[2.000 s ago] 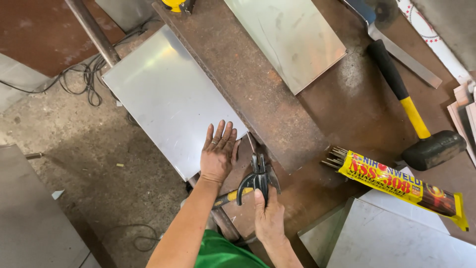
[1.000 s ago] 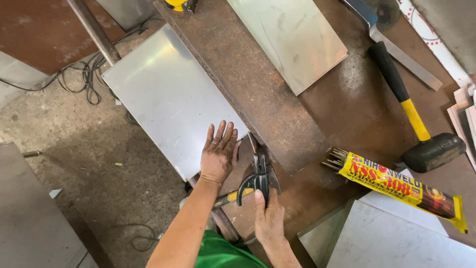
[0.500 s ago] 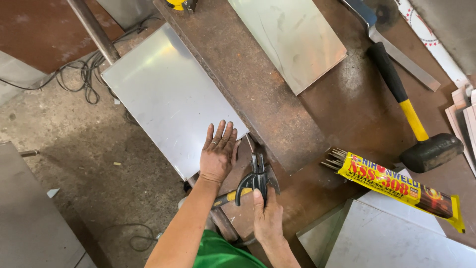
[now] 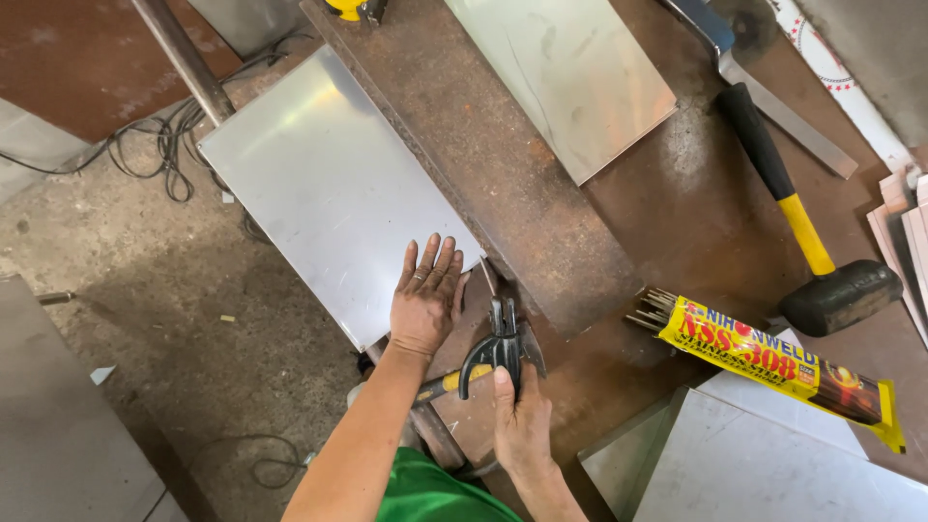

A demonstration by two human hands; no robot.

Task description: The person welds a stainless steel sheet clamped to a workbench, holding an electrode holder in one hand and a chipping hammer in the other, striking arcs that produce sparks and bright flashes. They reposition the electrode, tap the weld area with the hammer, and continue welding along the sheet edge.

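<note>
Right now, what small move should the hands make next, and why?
Probably squeeze the black clamp shut on the sheet's corner. The right hand already grips its handles at the steel sheet edge, while the left hand lies flat, pressing the sheet down.

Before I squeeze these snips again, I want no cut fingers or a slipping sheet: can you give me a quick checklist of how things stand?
1. Left hand flat on the steel sheet, holding it down: ok.
2. Left fingertips clear of the blades: ok, though the thumb lies close beside them.
3. Right hand gripping the tin snips by the handles: ok.
4. Blades seated on the sheet's edge: cannot tell, the tips are too small to see.
5. Sheet supported: not ok, much of it overhangs the rusty workbench.
6. Sledgehammer and electrode pack away from the hands: ok.
</note>
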